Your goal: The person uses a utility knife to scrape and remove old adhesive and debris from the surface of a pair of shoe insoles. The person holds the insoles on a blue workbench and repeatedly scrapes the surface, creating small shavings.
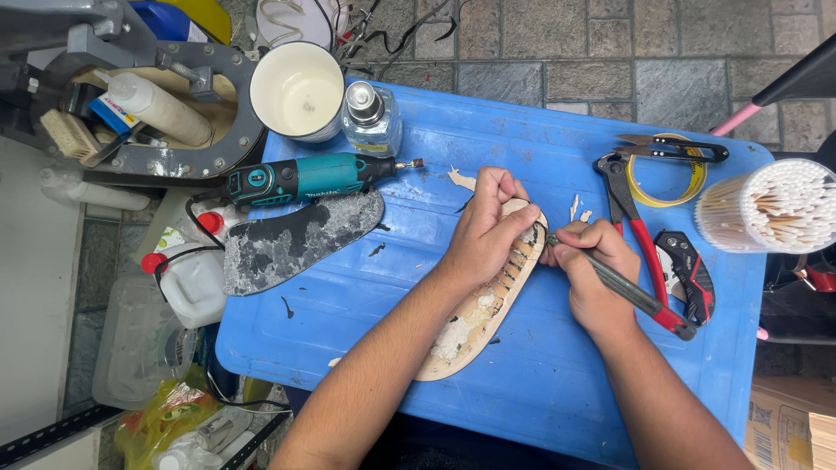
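Both our forearms come in from the near edge and meet over the blue plastic lid (540, 383) that serves as our work surface, the largest thing before us.

We take the pale shoe sole (488, 305) as our landmark. It lies near the lid's middle, its long axis running from near-left up to far-right, toe end away from us. Our left hand (489, 228) rests on top of that far end, fingers curled tight and pressing it down. Our right hand (592, 270) sits just right of the sole, closed around a slim metal-shafted tool (623, 287) whose tip touches the sole's right edge close to our left fingers; the handle trails off to the right. So the sole lies under the left hand and to the left of the right.

Left of the sole lies a dark, mottled insole (296, 239), and just beyond that a teal rotary tool (305, 178). Farther off stand a white cup (298, 90) and a small clear bottle (370, 117). Right of the sole lie red-handled pliers (644, 252), a folding cutter (688, 270), a yellow tape roll (675, 170), and a tub of cotton swabs (775, 204).

Open lid remains near us on the right; the lid's right edge is crowded.
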